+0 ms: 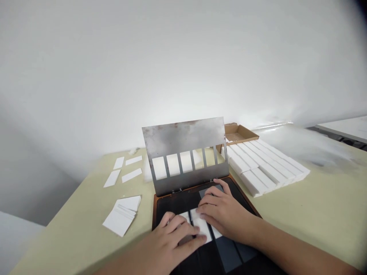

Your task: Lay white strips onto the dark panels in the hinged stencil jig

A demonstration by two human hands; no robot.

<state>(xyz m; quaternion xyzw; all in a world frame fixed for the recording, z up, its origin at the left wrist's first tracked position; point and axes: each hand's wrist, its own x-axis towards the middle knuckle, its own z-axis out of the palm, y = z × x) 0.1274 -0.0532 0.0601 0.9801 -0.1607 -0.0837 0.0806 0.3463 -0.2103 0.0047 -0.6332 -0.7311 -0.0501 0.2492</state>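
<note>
A white card [202,227] lies on a dark board with recesses [172,204]. My left hand [179,237] is closed at the card's lower left, with thumb and forefinger close together against it. At its upper end sits my right hand [222,210], also closed, fingers bent and the fingertips on the card. Parts of further white cards show beneath and beside both hands, mostly covered. Hinged to the board's far edge, a metal plate [183,139] with several rectangular windows stands raised.
Loose white cards [132,175] and a small pile of cards [122,217] lie on the pale table [74,225] at left. Rows of stacked white cards [266,164] lie at right, with a cardboard box [243,133] behind. Clear plastic sheeting [312,147] is at far right.
</note>
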